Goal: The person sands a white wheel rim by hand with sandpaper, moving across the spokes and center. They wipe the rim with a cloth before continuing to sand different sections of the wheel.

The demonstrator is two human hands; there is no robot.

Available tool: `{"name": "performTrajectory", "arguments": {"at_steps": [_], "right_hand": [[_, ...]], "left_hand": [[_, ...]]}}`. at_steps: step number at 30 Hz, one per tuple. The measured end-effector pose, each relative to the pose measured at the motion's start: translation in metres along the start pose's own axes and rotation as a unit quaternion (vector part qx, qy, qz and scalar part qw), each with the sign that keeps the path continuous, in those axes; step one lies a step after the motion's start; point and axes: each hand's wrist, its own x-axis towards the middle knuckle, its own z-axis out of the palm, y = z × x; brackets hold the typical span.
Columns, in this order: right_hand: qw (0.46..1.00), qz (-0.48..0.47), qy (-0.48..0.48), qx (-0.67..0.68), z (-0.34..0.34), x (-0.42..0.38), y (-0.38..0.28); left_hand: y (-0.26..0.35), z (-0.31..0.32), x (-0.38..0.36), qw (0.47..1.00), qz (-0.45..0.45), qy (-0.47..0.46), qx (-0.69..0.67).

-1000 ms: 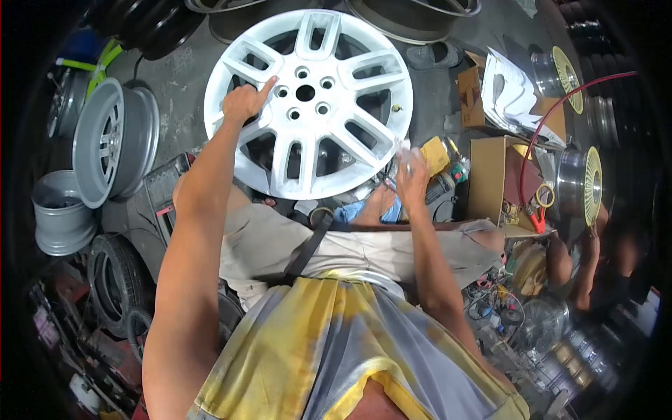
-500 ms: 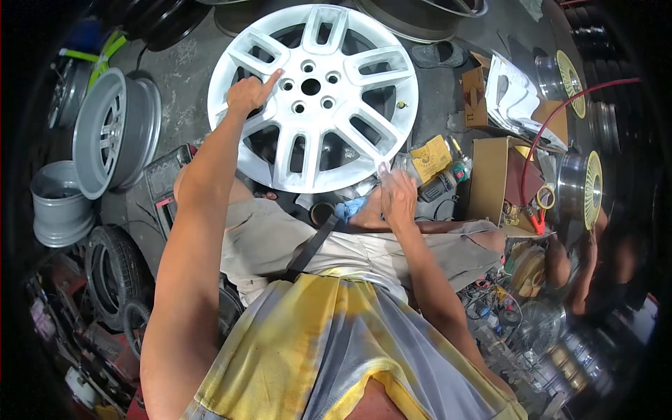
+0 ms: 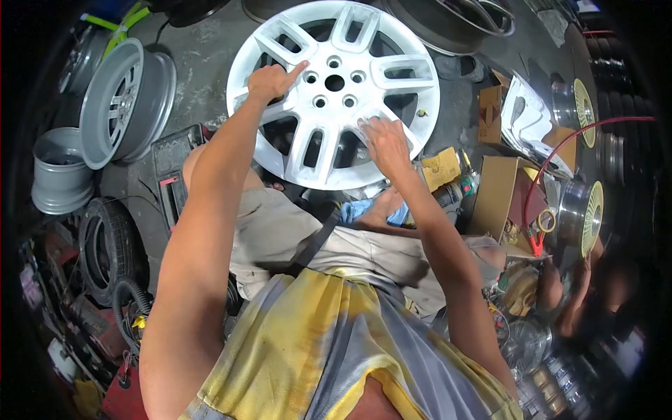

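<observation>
Right hand [image 3: 386,145] moved up onto white wheel [image 3: 334,103], palm side hidden

The person's right hand [image 3: 385,143] has moved inward from the lower-right rim of the white multi-spoke metal wheel [image 3: 317,137], its fingers now nearer the central hole [image 3: 334,82].

White wheel rim [image 3: 313,150], yellow-and-grey shirt [image 3: 301,343], red hose [image 3: 595,124], seemingly beige shorts [image 3: 350,248], blue cloth [image 3: 355,211]

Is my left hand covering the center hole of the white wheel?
No, the center hole of the white wheel shows fully, with the left hand off to one side.
</observation>
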Motion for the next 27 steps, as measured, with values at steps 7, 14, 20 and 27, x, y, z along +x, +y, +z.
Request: {"name": "performTrajectory", "arguments": {"at_steps": [7,14,20,27], "right_hand": [[0.997,-0.01,-0.07,0.018,-0.02,-0.031,0.004],[0.999,-0.006,-0.028,0.018,-0.001,0.012,-0.005],[1.0,-0.023,-0.012,0.004,0.002,0.023,-0.002],[0.997,-0.001,0.072,-0.019,0.027,0.021,-0.002]], "left_hand": [[-0.002,0.002,0.002,1.0,0.003,-0.013,-0.004],[-0.002,0.001,0.002,1.0,0.002,-0.019,-0.011],[-0.002,0.005,0.002,1.0,0.01,0.008,-0.012],[-0.003,0.005,0.001,1.0,0.003,0.009,-0.011]]}}
